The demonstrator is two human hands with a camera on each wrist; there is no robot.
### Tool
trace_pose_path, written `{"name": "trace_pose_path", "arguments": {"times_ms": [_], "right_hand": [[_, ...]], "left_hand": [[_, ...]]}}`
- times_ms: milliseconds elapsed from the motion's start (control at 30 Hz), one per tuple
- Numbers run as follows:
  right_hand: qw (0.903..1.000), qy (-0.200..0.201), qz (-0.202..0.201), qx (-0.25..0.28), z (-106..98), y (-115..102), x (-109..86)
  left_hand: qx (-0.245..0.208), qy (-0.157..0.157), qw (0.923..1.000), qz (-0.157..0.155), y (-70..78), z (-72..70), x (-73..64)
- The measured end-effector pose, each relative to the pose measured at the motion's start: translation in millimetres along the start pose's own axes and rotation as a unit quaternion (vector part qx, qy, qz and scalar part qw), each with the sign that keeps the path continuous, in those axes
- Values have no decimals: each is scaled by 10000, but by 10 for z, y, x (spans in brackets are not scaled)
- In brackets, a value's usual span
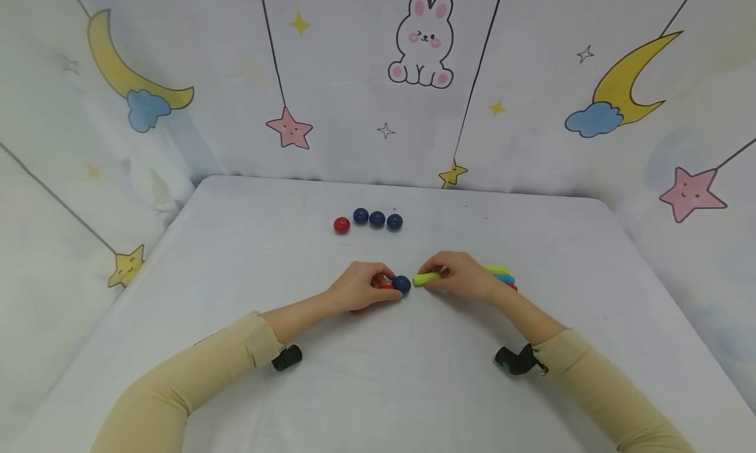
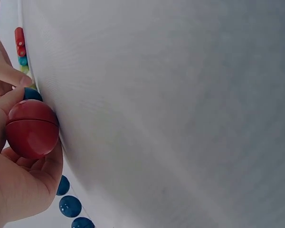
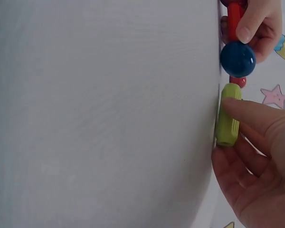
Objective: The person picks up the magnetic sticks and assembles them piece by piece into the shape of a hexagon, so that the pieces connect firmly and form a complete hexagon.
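My left hand [image 1: 359, 287] holds a red rod [image 3: 234, 21] between thumb and fingers. A dark blue ball [image 1: 401, 284] sits at the rod's right end, and a red ball [image 2: 32, 135] with a seam line is at its other end, mostly hidden by the hand in the head view. With my right hand [image 1: 463, 276] I pinch a ribbed yellow-green rod [image 3: 229, 116] lengthwise. Its tip points at the blue ball, with a small gap between them in the head view. Both hands are low over the white tabletop.
Farther back on the table [image 1: 354, 387] lie a loose red ball [image 1: 341, 225] and a row of dark blue balls [image 1: 377, 219]. Beyond my right wrist lie a yellow rod [image 1: 497, 269], a blue rod [image 1: 505, 279] and red rods [image 2: 20, 36]. A patterned cloth [image 1: 354, 59] hangs behind.
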State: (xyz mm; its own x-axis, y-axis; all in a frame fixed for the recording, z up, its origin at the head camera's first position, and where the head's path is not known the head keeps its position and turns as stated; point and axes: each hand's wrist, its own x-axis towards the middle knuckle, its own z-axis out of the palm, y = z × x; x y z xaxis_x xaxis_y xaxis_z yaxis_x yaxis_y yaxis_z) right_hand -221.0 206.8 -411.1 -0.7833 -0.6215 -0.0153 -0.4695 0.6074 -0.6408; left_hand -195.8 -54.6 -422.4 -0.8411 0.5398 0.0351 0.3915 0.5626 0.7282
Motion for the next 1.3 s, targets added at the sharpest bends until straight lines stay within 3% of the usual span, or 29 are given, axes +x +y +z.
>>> {"name": "trace_pose_path", "arguments": {"times_ms": [367,733,800,900,1067,1167,1300], "right_hand": [[9993,-92,-346,134,74,-99,77],[9974,-398,-232,547,144,-216,266],[9981,-237,-16,576,136,-194,330],[9961,341,510,636,111,-142,467],[9783,1374,1302,836,66,-42,770],[9723,1546,1527,860,65,18,940],[9714,1443,1671,874,94,58,1102]], "left_hand": [[28,74,10000,56,-30,-19,-13],[141,136,9994,277,-14,-15,10],[157,131,9995,233,-18,-14,8],[221,157,9994,215,-22,-16,4],[209,128,9997,97,-17,-20,-5],[181,115,9998,54,-8,-18,-10],[199,138,9997,94,-5,-14,-15]]}}
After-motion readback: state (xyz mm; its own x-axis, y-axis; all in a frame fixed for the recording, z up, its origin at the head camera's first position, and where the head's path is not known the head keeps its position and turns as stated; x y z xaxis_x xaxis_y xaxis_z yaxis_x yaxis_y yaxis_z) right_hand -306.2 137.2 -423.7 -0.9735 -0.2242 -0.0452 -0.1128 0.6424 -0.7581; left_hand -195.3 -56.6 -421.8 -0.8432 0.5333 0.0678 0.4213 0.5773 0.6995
